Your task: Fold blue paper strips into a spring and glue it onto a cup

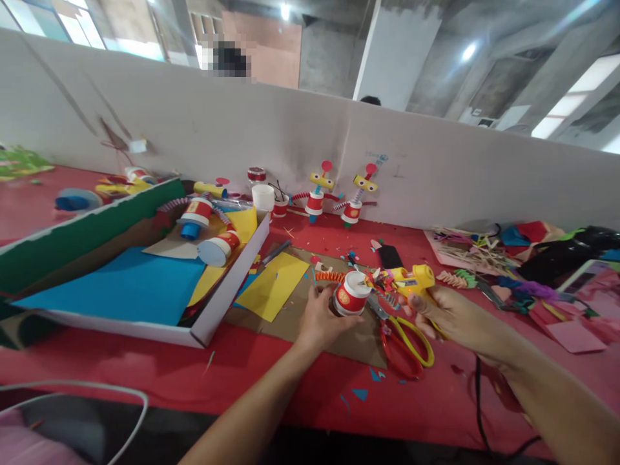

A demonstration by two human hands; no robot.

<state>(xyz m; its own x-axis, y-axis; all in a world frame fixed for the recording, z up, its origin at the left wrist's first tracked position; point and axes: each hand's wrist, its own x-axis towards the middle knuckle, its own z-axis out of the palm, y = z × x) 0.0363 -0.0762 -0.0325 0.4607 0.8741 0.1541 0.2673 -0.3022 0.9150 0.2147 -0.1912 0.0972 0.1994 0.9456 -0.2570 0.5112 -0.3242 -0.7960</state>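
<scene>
My left hand (320,320) is wrapped round a red and white paper cup (352,294) turned bottom up, with an orange folded paper strip (329,276) sticking out at its side. In my right hand (445,316) is a yellow hot glue gun (414,279), its nozzle end pointing left at the cup's white bottom. Whether the tip touches the cup I cannot tell. Scissors (407,345) with red and yellow handles lie just below, on a brown cardboard sheet (290,326). A yellow paper sheet (274,284) rests on the cardboard left of the cup.
At left stands an open box (227,294) holding blue paper (130,284) and a paper-cup figure (196,210). Two similar figures (314,201) stand by the white partition (242,123). Thin sticks (465,248) and pink paper (576,332) lie at right. A black cord (479,400) hangs near my right arm.
</scene>
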